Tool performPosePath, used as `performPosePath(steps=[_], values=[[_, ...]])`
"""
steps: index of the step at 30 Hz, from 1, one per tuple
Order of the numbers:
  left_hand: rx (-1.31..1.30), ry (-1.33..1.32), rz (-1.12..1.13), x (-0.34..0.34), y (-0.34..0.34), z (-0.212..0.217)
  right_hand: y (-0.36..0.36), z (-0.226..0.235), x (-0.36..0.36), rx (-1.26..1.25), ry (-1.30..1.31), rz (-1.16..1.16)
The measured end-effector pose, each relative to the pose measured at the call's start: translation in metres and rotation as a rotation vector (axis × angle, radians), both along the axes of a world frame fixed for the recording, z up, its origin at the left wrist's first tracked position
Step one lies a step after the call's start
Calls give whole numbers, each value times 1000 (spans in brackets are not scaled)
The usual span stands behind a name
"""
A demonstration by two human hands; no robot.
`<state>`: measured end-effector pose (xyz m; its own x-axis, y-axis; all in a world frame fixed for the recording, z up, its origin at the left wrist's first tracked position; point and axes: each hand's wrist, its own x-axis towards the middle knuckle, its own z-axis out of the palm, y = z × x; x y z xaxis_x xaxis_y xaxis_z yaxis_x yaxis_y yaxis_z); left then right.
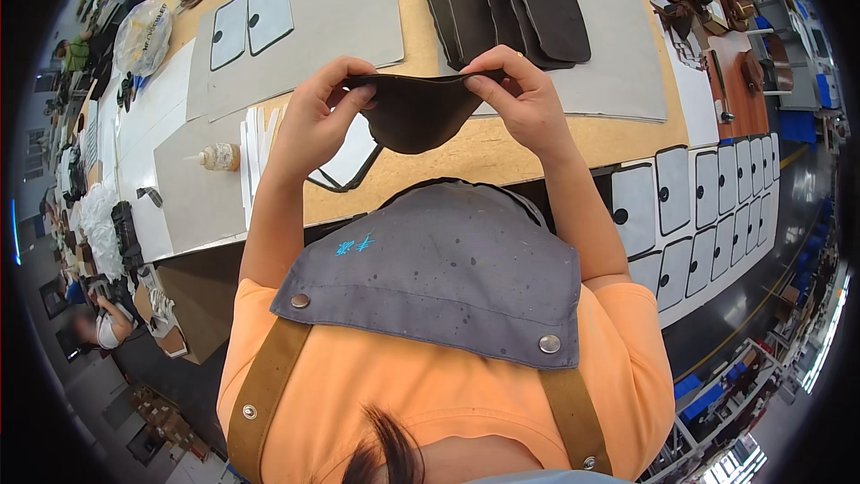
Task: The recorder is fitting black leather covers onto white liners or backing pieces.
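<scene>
Fanned dark leather pieces (511, 13), small bottle (218, 157) — perhaps glue — on workbench (502, 148).

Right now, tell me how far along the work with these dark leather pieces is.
Four dark leather pieces lie fanned on a grey board, apparently handled. In hand: both hands, left hand and right hand, pinch one dark leather piece by its top edge. What remains cannot be told.
</scene>
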<state>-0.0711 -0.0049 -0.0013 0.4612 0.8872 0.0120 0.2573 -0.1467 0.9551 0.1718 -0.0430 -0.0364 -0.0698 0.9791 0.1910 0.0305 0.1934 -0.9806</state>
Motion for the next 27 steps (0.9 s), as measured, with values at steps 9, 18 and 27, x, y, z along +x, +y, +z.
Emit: performPosePath(steps=[9,18,27], values=[[93,76,-23,11,-5,12,1,-5,-1,124,42,3],[172,106,2,14,-6,11,-1,0,-3,129,-53,-24],[85,-10,14,13,-5,5,-8,17,-9,199,-170,-17]])
